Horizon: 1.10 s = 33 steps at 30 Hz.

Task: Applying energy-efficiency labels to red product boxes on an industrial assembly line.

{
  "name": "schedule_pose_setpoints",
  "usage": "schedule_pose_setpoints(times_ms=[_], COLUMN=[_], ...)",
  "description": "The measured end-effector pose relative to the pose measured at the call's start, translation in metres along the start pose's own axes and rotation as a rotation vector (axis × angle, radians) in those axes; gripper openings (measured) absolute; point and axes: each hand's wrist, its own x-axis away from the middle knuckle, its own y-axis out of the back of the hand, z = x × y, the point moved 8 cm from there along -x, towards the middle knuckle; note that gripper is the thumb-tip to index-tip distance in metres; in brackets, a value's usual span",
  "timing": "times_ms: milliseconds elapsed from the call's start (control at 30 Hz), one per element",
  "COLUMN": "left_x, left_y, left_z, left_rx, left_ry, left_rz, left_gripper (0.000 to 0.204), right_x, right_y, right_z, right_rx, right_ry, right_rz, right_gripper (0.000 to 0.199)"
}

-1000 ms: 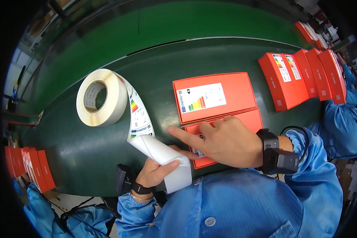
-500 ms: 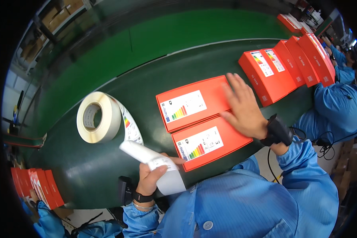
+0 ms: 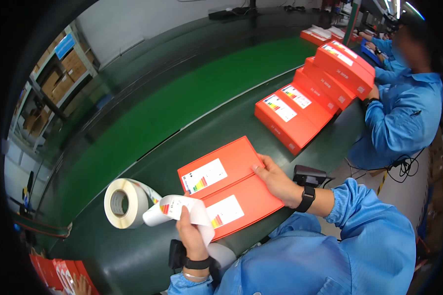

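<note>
Head view: two red cartons (image 3: pixel 234 187) on the desk (image 3: pixel 147 250), both already bearing colour-barred labels (image 3: pixel 205 176), lie clasped by the right hand's (image 3: pixel 280 184) fingers, while the left hand's (image 3: pixel 192 238) pinch a strip of further labels (image 3: pixel 198 212).

I've label roll (image 3: pixel 135 202) L of my L fingers (image 3: pixel 184 216), 2 boxes (image 3: pixel 246 189) btwn those & my R fingers (image 3: pixel 262 172), box row (image 3: pixel 300 118) beyond/R of R fingers, on bench (image 3: pixel 128 250).

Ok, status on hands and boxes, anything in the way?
Left hand holding label strip. Right hand touching right ends of far box and near box, both labelled. Strip overlaps near box's left side.
</note>
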Motion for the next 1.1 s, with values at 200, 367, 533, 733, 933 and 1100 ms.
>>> schedule_pose_setpoints(times_ms=[200,367,533,733,933,1100], left_x=[0.0,-0.007,-0.004,0.016,0.061,0.071], left_y=[-0.053,-0.04,-0.01,0.023,0.018,-0.012], left_z=[-0.062,-0.066,-0.034,0.004,0.0,-0.027], left_rx=[0.129,0.134,0.203,0.259,0.678,0.562], left_ry=[-0.061,-0.007,0.228,0.436,0.438,0.437], left_rz=[0.185,0.18,0.156,0.131,0.271,0.461], left_gripper=[0.052,0.05,0.043,0.034,0.048,0.06], right_x=[0.035,0.029,-0.013,-0.022,0.055,0.019], right_y=[0.014,0.1,0.186,0.194,0.129,-0.032], right_z=[0.052,0.098,0.076,0.065,0.127,0.097], right_rx=[-0.114,-0.339,-0.389,-0.472,0.475,0.697], right_ry=[0.216,0.508,0.681,0.653,1.25,0.819], right_rz=[-0.113,-0.387,-0.779,-0.979,-1.212,-0.064], right_gripper=[0.042,0.028,0.044,0.056,0.031,0.053])
